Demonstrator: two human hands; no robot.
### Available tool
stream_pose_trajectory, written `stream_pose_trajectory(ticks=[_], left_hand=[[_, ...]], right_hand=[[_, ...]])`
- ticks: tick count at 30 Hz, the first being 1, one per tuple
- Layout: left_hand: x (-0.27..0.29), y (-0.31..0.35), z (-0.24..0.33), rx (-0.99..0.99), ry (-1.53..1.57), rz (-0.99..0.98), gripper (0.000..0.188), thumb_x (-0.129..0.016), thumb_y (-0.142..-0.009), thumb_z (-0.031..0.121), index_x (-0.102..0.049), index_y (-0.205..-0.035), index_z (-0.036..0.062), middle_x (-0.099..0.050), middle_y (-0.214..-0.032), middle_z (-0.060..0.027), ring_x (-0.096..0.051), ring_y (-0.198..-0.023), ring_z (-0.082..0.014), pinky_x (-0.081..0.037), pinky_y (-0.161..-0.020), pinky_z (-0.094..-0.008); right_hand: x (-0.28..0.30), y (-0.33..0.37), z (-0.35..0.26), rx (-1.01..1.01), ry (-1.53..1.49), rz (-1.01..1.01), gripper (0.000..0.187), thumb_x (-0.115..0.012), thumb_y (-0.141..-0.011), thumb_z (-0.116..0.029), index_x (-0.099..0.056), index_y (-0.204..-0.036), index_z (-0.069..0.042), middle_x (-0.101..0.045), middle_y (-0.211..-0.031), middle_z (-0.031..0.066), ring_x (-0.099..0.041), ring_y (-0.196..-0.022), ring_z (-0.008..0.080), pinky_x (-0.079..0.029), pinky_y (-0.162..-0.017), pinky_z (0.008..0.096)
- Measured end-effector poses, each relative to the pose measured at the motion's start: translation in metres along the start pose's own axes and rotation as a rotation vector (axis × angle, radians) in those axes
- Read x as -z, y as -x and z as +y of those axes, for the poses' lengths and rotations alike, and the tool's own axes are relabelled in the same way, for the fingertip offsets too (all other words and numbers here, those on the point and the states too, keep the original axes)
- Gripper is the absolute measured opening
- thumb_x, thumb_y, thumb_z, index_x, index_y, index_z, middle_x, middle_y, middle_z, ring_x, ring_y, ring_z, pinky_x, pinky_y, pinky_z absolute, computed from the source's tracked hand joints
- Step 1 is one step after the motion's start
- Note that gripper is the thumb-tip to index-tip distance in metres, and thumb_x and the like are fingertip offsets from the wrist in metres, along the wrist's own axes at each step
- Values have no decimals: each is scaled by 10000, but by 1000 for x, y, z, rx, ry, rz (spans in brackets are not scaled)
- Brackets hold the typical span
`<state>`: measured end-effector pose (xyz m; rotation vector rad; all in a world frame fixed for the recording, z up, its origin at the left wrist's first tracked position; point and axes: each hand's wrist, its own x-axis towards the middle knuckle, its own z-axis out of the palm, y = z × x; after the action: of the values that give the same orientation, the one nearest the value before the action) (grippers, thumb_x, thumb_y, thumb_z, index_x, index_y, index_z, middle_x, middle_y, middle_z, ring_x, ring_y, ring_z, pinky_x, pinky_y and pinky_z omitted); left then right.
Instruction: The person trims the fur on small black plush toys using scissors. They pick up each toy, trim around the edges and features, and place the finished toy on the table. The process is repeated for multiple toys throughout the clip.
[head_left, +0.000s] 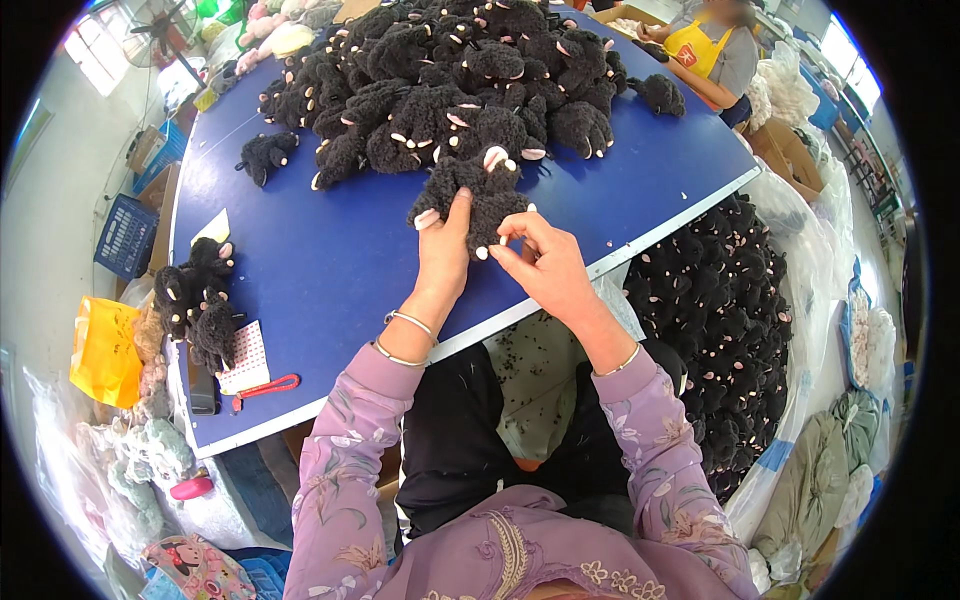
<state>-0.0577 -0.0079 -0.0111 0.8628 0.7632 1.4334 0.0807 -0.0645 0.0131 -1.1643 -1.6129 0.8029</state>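
Nearest the camera, at 6 o'clock, a lilac floral-patterned fabric blouse [430, 570] is seen. Beyond it is set a flat blue table with a pale edge [330, 240], on which a large mound of black fluffy plush toys [400, 100] is heaped at 12 o'clock. At 3 o'clock, more such toys [710, 320] are gathered beside the table. Just above centre, over the table, a black curly-pile plush toy with pink-lined ears [487, 205] is held; its long axis seems to run from 11 to 5 o'clock, eared end toward 11. It is gripped by the left hand [443, 252], thumb laid on top. By the right hand [550, 265], a small cream tip [503, 240] is pinched between thumb and forefinger.
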Motion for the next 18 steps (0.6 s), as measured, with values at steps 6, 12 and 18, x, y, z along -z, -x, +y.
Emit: stream_pose_trajectory(ticks=[6, 12, 18], left_hand=[[-8, 6, 1, -44, -162, -11, 281, -561, -943, 167, -570, -1138, -36, -639, -1038, -72, -599, -880, -128, -507, -748, -269], [-7, 6, 2, -55, -125, 13, 263, -564, -938, 169, -568, -1124, -17, -637, -1015, -78, -613, -852, -129, -504, -713, -267], [-6, 2, -4, -30, -89, 30, 273, -564, -940, 158, -570, -1139, -29, -639, -1024, -66, -601, -867, -123, -506, -744, -267]], right_hand=[[-1, -1, 9, -72, -120, 10, 201, -712, -810, -123, -570, -917, -30, -554, -685, -2, -425, -570, 50, -383, -531, 229], [-1, 1, -6, -13, -69, -5, 191, -706, -802, -89, -570, -920, -27, -559, -676, 6, -452, -565, 56, -396, -532, 227], [-6, 1, 1, 97, 46, 124, 163, -655, -778, -8, -556, -906, -24, -547, -665, -2, -433, -546, 43, -368, -505, 216]])
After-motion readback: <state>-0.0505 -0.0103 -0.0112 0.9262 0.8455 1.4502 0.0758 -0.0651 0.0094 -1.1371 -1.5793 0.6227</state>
